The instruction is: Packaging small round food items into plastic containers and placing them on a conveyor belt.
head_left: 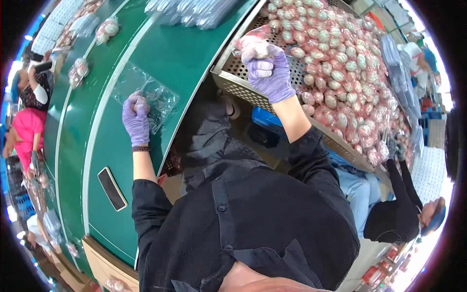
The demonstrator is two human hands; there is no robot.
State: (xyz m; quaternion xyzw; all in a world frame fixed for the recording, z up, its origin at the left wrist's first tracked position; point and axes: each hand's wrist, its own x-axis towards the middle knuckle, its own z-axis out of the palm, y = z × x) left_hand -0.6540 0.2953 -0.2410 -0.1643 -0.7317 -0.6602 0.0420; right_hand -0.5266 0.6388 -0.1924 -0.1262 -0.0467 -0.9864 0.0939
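Note:
On the green conveyor table, my left hand (pixel 136 113), in a purple knit glove, has its fingers closed at the near edge of a clear plastic bag (pixel 160 100) that lies flat. My right hand (pixel 268 69), gloved alike, is closed on a small clear wrapped item with red print (pixel 255 42), above the corner of a perforated metal tray (pixel 242 85). Heaped in that tray are many egg-like items in clear wrappers with red print (pixel 337 75). Fingers hide much of the item in my right hand.
A smartphone (pixel 112 189) lies on the table near my left forearm. Stacked clear bags (pixel 193 11) lie at the table's far end. Filled bags (pixel 78 72) sit on the belt. A co-worker (pixel 394 215) reaches into the tray at right; others stand across the belt. A cardboard box (pixel 107 264) is at lower left.

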